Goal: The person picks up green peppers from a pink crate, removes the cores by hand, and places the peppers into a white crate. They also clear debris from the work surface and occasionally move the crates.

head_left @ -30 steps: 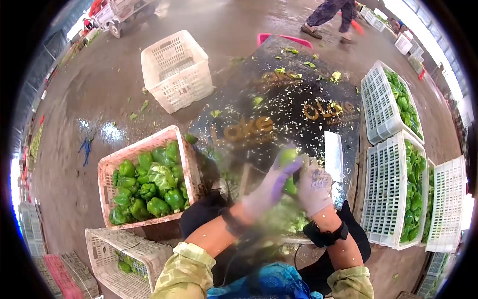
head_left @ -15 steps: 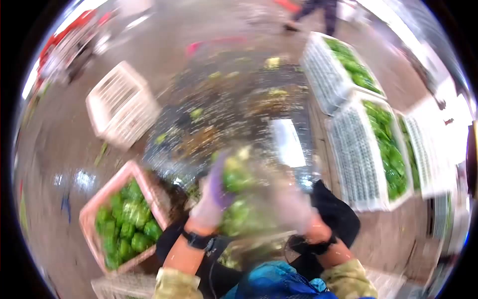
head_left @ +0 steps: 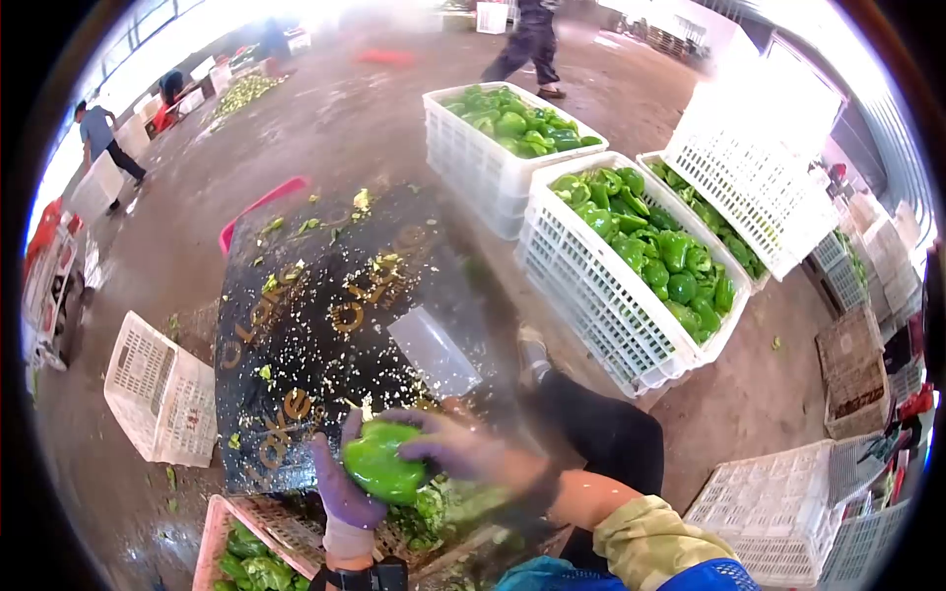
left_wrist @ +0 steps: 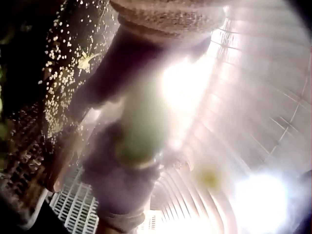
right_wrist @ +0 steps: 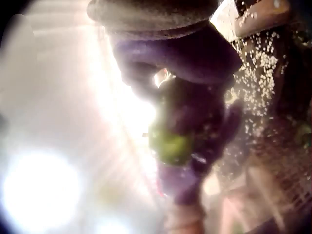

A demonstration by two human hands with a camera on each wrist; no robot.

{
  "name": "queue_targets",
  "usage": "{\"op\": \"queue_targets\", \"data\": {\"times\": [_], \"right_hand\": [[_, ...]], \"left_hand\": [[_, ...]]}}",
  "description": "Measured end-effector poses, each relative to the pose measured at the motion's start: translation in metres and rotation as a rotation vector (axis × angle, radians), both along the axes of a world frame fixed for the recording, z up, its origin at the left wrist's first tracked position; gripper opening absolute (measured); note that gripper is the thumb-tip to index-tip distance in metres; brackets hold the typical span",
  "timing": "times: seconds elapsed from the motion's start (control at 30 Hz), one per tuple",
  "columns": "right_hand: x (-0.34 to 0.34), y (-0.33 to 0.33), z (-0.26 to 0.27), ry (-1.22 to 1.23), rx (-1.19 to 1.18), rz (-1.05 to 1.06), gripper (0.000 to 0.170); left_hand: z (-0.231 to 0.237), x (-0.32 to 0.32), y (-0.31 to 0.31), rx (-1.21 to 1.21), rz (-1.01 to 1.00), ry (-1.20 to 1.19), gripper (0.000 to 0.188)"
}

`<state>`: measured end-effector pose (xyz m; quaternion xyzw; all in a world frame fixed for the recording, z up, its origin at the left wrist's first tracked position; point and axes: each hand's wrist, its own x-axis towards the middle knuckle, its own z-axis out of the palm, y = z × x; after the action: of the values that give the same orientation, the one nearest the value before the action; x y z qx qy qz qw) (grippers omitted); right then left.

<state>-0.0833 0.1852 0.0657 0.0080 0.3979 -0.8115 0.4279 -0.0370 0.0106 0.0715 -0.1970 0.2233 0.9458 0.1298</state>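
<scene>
Both gloved hands hold one large green pepper point(head_left: 382, 465) above the near edge of the black board point(head_left: 325, 345). The left hand point(head_left: 345, 492) cups it from the left and below, with purple fingers spread along its side. From the right, the right hand point(head_left: 458, 450) curls its fingers over the pepper's top. In the left wrist view the pepper point(left_wrist: 144, 126) is a pale green blur between the left hand point(left_wrist: 131, 63) and the right hand point(left_wrist: 119, 183). Dark fingers partly cover the pepper point(right_wrist: 170, 145) in the right wrist view.
Pepper-filled white crates point(head_left: 611, 286) stand to the right of the board. A pale flat sheet point(head_left: 434, 353) lies on the board among scattered seeds. At left stands a white crate point(head_left: 163, 394), with a pink crate point(head_left: 212, 552) of peppers nearer. A person point(head_left: 527, 44) walks in the background.
The head view has swung right, bringing the filled crates nearer the middle. Earlier the hands were blurred and further apart; now both meet on one whole-looking pepper.
</scene>
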Motion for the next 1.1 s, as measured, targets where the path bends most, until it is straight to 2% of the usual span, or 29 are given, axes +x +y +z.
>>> {"op": "queue_targets", "data": {"times": [0.03, 0.07, 0.1, 0.17, 0.2, 0.23, 0.3, 0.33, 0.37, 0.47, 0.5, 0.53, 0.57, 0.6, 0.63, 0.67, 0.7, 0.73, 0.77, 0.8, 0.83, 0.87, 0.9, 1.0, 1.1], "right_hand": [[-0.011, 0.015, 0.007, 0.01, 0.024, -0.127, 0.053], [-0.022, 0.031, 0.023, 0.013, 0.044, -0.26, 0.048], [-0.031, 0.054, 0.053, 0.19, 0.1, -0.298, 0.039], [-0.078, 0.111, 0.076, 0.536, 0.291, -0.448, 0.027], [-0.106, 0.15, 0.056, 0.509, 0.197, -0.63, 0.023], [-0.134, 0.189, 0.037, 0.5, 0.103, -0.804, 0.02], [-0.181, 0.274, 0.044, 0.227, 0.076, -1.121, 0.017], [-0.193, 0.306, 0.042, 0.371, 0.07, -1.144, 0.02], [-0.208, 0.327, 0.043, 0.374, 0.18, -1.34, 0.03], [-0.23, 0.374, 0.016, 0.253, 0.874, -1.372, 0.047], [-0.267, 0.476, -0.069, 0.551, 1.57, -0.99, 0.051], [-0.24, 0.416, -0.018, 0.522, 2.234, -0.565, 0.055], [-0.221, 0.367, 0.012, 0.653, 2.538, -0.432, 0.054], [-0.228, 0.364, 0.016, 0.434, 2.626, -0.255, 0.043], [-0.238, 0.381, 0.017, 0.371, 2.553, -0.164, 0.04], [-0.244, 0.406, 0.004, 0.584, 2.572, -0.135, 0.037], [-0.261, 0.451, -0.016, 0.545, 2.573, 0.039, 0.034], [-0.257, 0.469, -0.025, 0.731, 2.601, 0.338, 0.033], [-0.26, 0.485, -0.021, 0.808, 2.591, 0.393, 0.033], [-0.264, 0.489, -0.013, 0.836, 2.537, 0.324, 0.033], [-0.273, 0.482, -0.007, 0.857, 2.454, 0.237, 0.034], [-0.278, 0.47, 0.003, 0.866, 2.359, 0.139, 0.035], [-0.28, 0.446, 0.014, 0.88, 2.238, 0.045, 0.036], [-0.255, 0.359, 0.048, 0.897, 1.8, -0.125, 0.041], [-0.209, 0.266, 0.052, 0.708, 1.407, 0.078, 0.049]], "left_hand": [[0.009, -0.002, 0.0, 0.398, 0.057, -0.106, 0.063], [0.005, -0.003, 0.0, 0.245, 0.007, -0.009, 0.06], [0.001, -0.005, 0.0, 0.088, -0.032, 0.083, 0.057], [-0.007, -0.007, -0.007, 0.083, -0.028, 0.16, 0.054], [-0.013, -0.009, -0.01, 0.089, -0.027, 0.19, 0.054], [-0.007, -0.008, -0.008, 0.067, 0.011, 0.115, 0.054], [-0.012, -0.01, -0.005, 0.075, 0.008, 0.085, 0.055], [-0.013, -0.014, -0.004, 0.094, 0.007, 0.076, 0.055], [-0.015, -0.017, -0.003, 0.113, 0.005, 0.067, 0.055], [-0.019, -0.025, -0.002, 0.078, -0.003, 0.104, 0.055], [-0.016, -0.028, -0.002, 0.028, 0.012, 0.026, 0.056], [-0.018, -0.032, -0.002, 0.022, 0.019, 0.032, 0.057], [-0.02, -0.033, -0.001, 0.016, 0.038, 0.026, 0.058], [-0.02, -0.031, -0.003, 0.003, 0.069, 0.011, 0.059], [-0.014, -0.034, -0.002, -0.058, 0.063, -0.019, 0.059], [-0.012, -0.035, 0.0, -0.08, 0.076, -0.01, 0.058], [-0.025, -0.036, -0.004, 0.085, 0.078, 0.029, 0.056], [-0.027, -0.038, -0.004, 0.03, 0.061, 0.044, 0.062], [-0.037, -0.037, -0.003, -0.106, 0.065, -0.05, 0.06], [-0.016, -0.042, 0.003, -0.158, 0.027, -0.074, 0.059], [-0.027, -0.038, 0.002, -0.179, 0.041, -0.095, 0.058], [-0.034, -0.029, 0.003, -0.299, 0.039, 0.07, 0.055], [-0.049, -0.035, -0.001, -0.066, 0.021, -0.01, 0.052], [-0.025, -0.028, -0.004, -0.197, 0.07, -0.054, 0.05], [-0.017, -0.012, -0.013, -0.254, 0.177, 0.15, 0.05]]}}
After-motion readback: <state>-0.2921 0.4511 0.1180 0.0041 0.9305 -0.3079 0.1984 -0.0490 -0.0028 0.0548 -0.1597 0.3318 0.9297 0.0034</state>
